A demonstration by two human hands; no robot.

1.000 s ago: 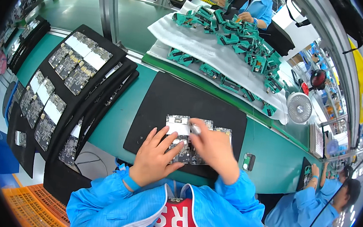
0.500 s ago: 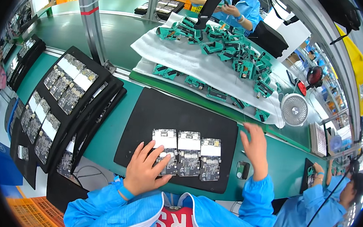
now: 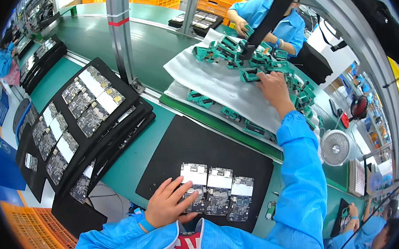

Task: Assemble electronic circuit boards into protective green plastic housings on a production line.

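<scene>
Three circuit boards with white labels lie in a row on a black mat in front of me. My left hand rests with spread fingers, its fingertips on the leftmost board. The middle board and the right board lie untouched. Stretched far forward, my right hand reaches the heap of green plastic holders on a white foam sheet. Its fingertips are closed at the edge of one green holder at the front of the heap.
Black trays of circuit boards are stacked at the left. A metal post rises behind them. A white fan stands at the right. Across the bench a co-worker handles a green holder. A small green part lies right of the mat.
My right hand has moved from beside the mat forward to the heap of green holders. My left hand stays on the leftmost board. The whole view has shifted.
</scene>
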